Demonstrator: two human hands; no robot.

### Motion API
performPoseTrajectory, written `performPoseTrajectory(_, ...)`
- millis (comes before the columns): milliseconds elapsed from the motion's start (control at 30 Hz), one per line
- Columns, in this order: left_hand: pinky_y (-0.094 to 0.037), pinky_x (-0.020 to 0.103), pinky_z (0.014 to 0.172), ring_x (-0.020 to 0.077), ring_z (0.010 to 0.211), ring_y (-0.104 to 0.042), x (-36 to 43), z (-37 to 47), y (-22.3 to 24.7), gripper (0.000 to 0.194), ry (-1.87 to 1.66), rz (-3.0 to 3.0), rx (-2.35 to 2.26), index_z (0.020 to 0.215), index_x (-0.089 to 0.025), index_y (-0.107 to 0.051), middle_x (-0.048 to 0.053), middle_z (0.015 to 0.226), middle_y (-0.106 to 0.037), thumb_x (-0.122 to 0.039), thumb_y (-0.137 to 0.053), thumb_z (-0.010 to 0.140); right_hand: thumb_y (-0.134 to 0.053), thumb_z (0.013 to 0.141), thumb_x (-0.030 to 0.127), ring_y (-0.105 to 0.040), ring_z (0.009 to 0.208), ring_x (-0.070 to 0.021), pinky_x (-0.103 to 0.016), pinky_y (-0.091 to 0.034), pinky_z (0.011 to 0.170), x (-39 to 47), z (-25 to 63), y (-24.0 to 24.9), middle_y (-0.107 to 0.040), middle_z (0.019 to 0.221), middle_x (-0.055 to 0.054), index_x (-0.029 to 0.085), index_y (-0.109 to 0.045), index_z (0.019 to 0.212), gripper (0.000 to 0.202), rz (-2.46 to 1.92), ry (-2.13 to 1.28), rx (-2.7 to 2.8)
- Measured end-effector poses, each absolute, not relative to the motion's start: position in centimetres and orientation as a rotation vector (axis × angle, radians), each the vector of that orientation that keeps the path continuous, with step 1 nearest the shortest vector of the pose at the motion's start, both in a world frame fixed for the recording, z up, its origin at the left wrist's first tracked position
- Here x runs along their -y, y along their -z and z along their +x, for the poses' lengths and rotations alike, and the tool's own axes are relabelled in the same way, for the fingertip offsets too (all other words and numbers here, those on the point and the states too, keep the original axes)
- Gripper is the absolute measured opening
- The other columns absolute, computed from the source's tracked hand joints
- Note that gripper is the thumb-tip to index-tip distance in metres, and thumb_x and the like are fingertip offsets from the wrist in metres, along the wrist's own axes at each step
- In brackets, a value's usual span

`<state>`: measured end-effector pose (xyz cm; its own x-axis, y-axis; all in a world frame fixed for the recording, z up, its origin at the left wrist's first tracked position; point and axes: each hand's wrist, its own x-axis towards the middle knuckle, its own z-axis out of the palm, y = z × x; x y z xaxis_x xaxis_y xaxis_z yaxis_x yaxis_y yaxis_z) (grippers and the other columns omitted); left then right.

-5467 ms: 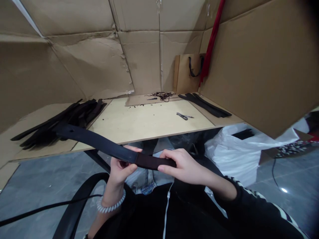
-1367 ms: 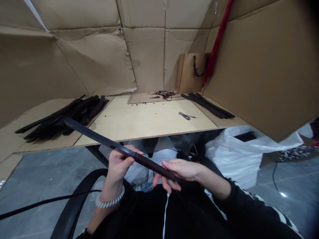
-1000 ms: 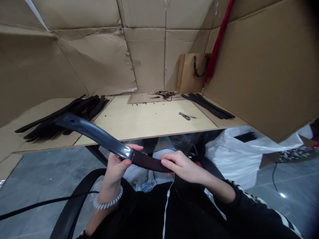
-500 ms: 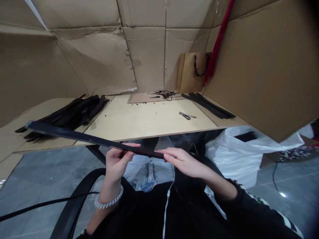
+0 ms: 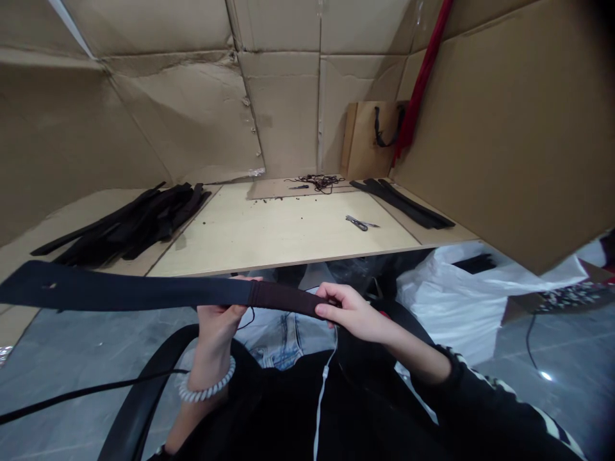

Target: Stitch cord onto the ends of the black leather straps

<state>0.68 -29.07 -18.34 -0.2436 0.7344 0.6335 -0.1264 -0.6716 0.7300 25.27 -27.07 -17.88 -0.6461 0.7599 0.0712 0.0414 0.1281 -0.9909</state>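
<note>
A long, flat fabric strap [image 5: 144, 291] stretches across my lap, in front of the table edge. Most of it is dark blue; the right-hand end is dark brown, with a stitched seam between the two. There is a small slit or mark near its far left end. My left hand [image 5: 218, 320] grips the strap from below near the seam, its fingers partly hidden behind the fabric. At the brown end, my right hand [image 5: 348, 310] pinches the strap between thumb and fingers. A loose dark thread [image 5: 248, 319] hangs under the strap beside my left thumb.
Dark strips lie in a pile [image 5: 139, 221] at the table's left, with several more strips [image 5: 403, 205] at the right. Thread snips [image 5: 357, 223] rest on the table [image 5: 250, 237]. Behind are tangled thread [image 5: 323, 183] and a paper bag [image 5: 362, 144]. Cardboard walls surround the table.
The strap has turned from nearly edge-on to showing its broad face, and its left end has swung down and left. My left hand has shifted slightly left.
</note>
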Motion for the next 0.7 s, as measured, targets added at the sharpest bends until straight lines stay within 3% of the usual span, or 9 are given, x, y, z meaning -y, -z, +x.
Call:
performPoseTrajectory(167, -0.061, 0.025, 0.064, 0.0185, 0.069, -0.073, 29.1, 0.6, 18.6, 0.028, -1.993, 1.452, -0.768, 0.083, -0.020, -0.078, 0.005, 0.075, -0.076, -0.037, -0.088, 0.063, -0.071, 0.083, 0.045, -0.056, 0.062, -0.0096, -0.022, -0.041, 0.059, 27.2, 25.6, 17.7, -0.054, 0.070, 0.003, 0.017, -0.049, 0.082, 0.035, -0.795, -1.421, 1.854)
performPoseTrajectory(233, -0.059, 0.024, 0.060, 0.0166, 0.063, -0.071, 29.0, 0.8, 18.5, 0.023, -1.995, 1.463, -0.777, 0.081, -0.019, -0.079, 0.004, 0.070, -0.074, -0.036, -0.086, 0.066, -0.061, 0.088, 0.054, -0.056, 0.058, -0.0080, -0.023, -0.043, 0.058, 26.8, 25.8, 17.9, -0.059, 0.077, 0.001, 0.016, -0.054, 0.088, 0.039, -0.683, -1.656, 1.930)
performPoseTrajectory(300, -0.058, 0.024, 0.057, 0.0146, 0.057, -0.068, 28.9, 1.1, 18.3, 0.024, -1.989, 1.466, -0.750, 0.079, -0.020, -0.079, 0.004, 0.066, -0.073, -0.038, -0.086, 0.065, -0.042, 0.093, 0.066, -0.054, 0.050, -0.0067, -0.023, -0.042, 0.053, 26.4, 25.9, 18.2, -0.063, 0.079, -0.003, 0.013, -0.060, 0.093, 0.056, -0.522, -1.972, 1.977)
performPoseTrajectory(367, -0.055, 0.021, 0.051, 0.0111, 0.051, -0.063, 28.9, 1.3, 18.1, 0.022, -1.984, 1.442, -0.714, 0.077, -0.020, -0.080, 0.004, 0.066, -0.073, -0.038, -0.086, 0.066, -0.030, 0.093, 0.071, -0.050, 0.045, -0.0070, -0.023, -0.039, 0.048, 26.1, 25.9, 18.4, -0.062, 0.069, -0.002, 0.011, -0.063, 0.089, 0.069, -0.429, -2.148, 1.929)
performPoseTrajectory(400, -0.052, 0.019, 0.047, 0.0091, 0.047, -0.059, 28.9, 1.3, 18.0, 0.022, -1.973, 1.429, -0.701, 0.078, -0.020, -0.080, 0.004, 0.065, -0.072, -0.038, -0.086, 0.066, -0.033, 0.093, 0.071, -0.049, 0.046, -0.0074, -0.022, -0.039, 0.048, 26.0, 25.9, 18.5, -0.059, 0.063, -0.001, 0.011, -0.063, 0.087, 0.067, -0.443, -2.154, 1.886)
performPoseTrajectory(500, -0.045, 0.018, 0.042, 0.0076, 0.042, -0.052, 28.8, 1.0, 18.0, 0.037, -1.894, 1.406, -0.697, 0.087, -0.019, -0.080, 0.002, 0.055, -0.066, -0.045, -0.086, 0.062, -0.058, 0.086, 0.062, -0.050, 0.053, -0.0081, -0.021, -0.041, 0.052, 26.3, 25.8, 18.2, -0.055, 0.062, 0.003, 0.014, -0.059, 0.082, 0.048, -0.583, -1.987, 1.848)
performPoseTrajectory(567, -0.049, 0.020, 0.047, 0.0107, 0.047, -0.057, 28.6, 0.6, 18.2, 0.048, -1.846, 1.390, -0.740, 0.089, -0.016, -0.080, 0.003, 0.055, -0.066, -0.051, -0.088, 0.056, -0.066, 0.083, 0.054, -0.053, 0.059, -0.0092, -0.022, -0.043, 0.057, 26.7, 25.7, 17.7, -0.057, 0.068, 0.002, 0.016, -0.059, 0.083, 0.039, -0.695, -1.776, 1.921)
performPoseTrajectory(700, -0.057, 0.024, 0.061, 0.0169, 0.064, -0.069, 28.1, -0.3, 18.8, 0.041, -1.893, 1.316, -0.881, 0.078, -0.016, -0.079, 0.008, 0.075, -0.076, -0.045, -0.091, 0.052, -0.071, 0.082, 0.046, -0.059, 0.075, -0.0152, -0.028, -0.043, 0.070, 27.9, 25.7, 16.8, -0.066, 0.081, -0.001, 0.018, -0.064, 0.087, 0.030, -0.926, -0.981, 2.103)
